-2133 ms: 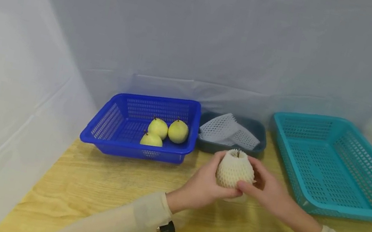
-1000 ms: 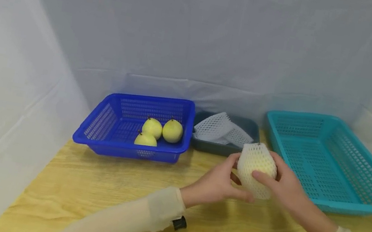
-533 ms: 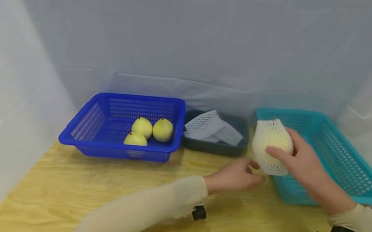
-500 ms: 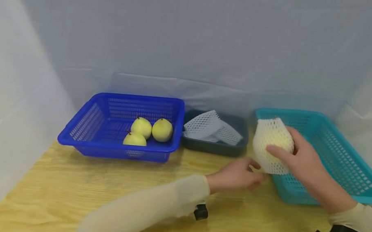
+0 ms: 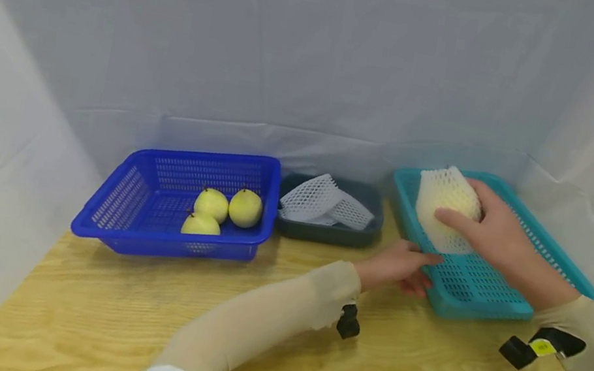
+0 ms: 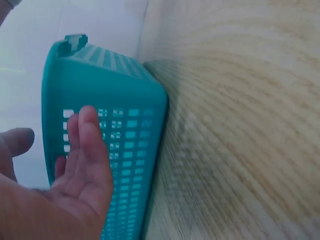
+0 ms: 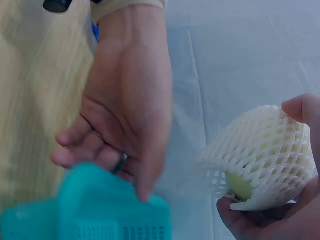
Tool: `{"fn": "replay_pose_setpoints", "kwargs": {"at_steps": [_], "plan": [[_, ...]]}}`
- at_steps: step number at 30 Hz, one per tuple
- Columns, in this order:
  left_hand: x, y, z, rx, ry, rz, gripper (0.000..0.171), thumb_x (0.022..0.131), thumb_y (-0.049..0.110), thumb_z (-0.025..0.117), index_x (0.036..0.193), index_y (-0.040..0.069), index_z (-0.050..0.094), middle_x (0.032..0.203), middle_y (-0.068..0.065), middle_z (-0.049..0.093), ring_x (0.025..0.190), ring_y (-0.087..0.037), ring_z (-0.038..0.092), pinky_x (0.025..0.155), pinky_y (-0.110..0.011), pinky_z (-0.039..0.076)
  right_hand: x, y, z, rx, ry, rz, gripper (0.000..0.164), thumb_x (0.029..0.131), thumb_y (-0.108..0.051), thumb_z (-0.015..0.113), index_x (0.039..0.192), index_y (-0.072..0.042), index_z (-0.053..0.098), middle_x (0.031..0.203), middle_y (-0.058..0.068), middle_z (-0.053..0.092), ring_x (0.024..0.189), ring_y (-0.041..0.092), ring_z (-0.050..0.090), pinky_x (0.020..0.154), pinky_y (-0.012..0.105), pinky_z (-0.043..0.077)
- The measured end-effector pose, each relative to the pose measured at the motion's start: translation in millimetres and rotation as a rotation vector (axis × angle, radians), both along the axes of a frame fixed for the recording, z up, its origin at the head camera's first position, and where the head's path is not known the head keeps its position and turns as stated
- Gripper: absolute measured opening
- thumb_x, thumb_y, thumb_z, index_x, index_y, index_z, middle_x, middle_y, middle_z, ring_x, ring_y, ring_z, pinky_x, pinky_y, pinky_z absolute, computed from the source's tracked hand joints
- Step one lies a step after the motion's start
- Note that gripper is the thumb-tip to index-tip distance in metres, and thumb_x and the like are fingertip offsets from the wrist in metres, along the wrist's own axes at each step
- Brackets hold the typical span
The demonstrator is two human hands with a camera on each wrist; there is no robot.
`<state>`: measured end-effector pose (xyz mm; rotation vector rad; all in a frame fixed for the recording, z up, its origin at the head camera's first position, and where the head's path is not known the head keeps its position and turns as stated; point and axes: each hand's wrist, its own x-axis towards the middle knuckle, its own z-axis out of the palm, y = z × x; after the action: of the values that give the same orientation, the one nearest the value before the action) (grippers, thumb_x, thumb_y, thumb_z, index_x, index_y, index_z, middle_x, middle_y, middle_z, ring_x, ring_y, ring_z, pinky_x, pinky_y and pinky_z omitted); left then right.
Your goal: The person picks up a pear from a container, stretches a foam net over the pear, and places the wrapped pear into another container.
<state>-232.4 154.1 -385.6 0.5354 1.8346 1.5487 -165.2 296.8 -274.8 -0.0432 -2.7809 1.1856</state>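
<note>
In the head view, my right hand [image 5: 494,233] grips a pear in a white foam net sleeve [image 5: 445,205], its thumb across the near side. The wrapped pear is held over the teal basket [image 5: 490,306]. Seen in the right wrist view, the netted pear [image 7: 265,155] shows bare yellow-green skin through the sleeve's opening. My left hand [image 5: 398,268] is at the basket's near left corner. In the left wrist view, the left fingers [image 6: 90,155] are fairly straight beside the basket's slotted wall, with the thumb spread apart; whether they touch it I cannot tell.
A blue basket [image 5: 169,236] with 3 bare pears [image 5: 245,208] stands at the left. Between the baskets sits a dark green tray [image 5: 324,235] with several white foam net sleeves [image 5: 309,199]. Everything stands on a wooden table [image 5: 131,315], with white sheeting [image 5: 211,31] behind.
Both hands first held the netted pear above the table. The left hand let go and moved to the teal basket's corner, while the right carried the pear right and over the basket.
</note>
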Motion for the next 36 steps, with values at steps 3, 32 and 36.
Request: {"fn": "replay_pose_setpoints", "kwargs": {"at_steps": [3, 32, 36], "plan": [[-4.9, 0.7, -0.2, 0.011, -0.017, -0.031, 0.03, 0.1, 0.032, 0.061, 0.11, 0.004, 0.065, 0.098, -0.028, 0.072, 0.058, -0.02, 0.067, 0.089, -0.058, 0.055, -13.3, 5.1, 4.4, 0.063, -0.008, -0.007, 0.091, 0.094, -0.057, 0.061, 0.162, -0.016, 0.016, 0.144, 0.024, 0.043, 0.118, 0.041, 0.053, 0.08, 0.048, 0.052], [-4.8, 16.5, -0.1, 0.096, -0.217, 0.007, 0.029, 0.102, 0.011, 0.056, 0.082, -0.007, 0.067, 0.064, -0.015, 0.064, 0.08, -0.045, 0.071, 0.086, -0.052, 0.057, -123.4, 69.4, -5.1, 0.424, -0.047, 0.101, 0.076, 0.09, -0.034, 0.072, 0.144, 0.007, 0.038, 0.122, 0.032, 0.057, 0.096, 0.04, 0.059, 0.069, 0.048, 0.05], [-3.9, 17.6, -2.5, 0.1, -0.229, 0.007, 0.029, 0.102, 0.012, 0.056, 0.08, -0.004, 0.066, 0.064, -0.015, 0.064, 0.077, -0.043, 0.071, 0.094, -0.056, 0.052, -132.3, 80.9, -13.3, 0.504, -0.068, 0.104, 0.074, 0.09, -0.03, 0.071, 0.142, 0.01, 0.038, 0.122, 0.034, 0.056, 0.097, 0.043, 0.059, 0.073, 0.054, 0.05]]}}
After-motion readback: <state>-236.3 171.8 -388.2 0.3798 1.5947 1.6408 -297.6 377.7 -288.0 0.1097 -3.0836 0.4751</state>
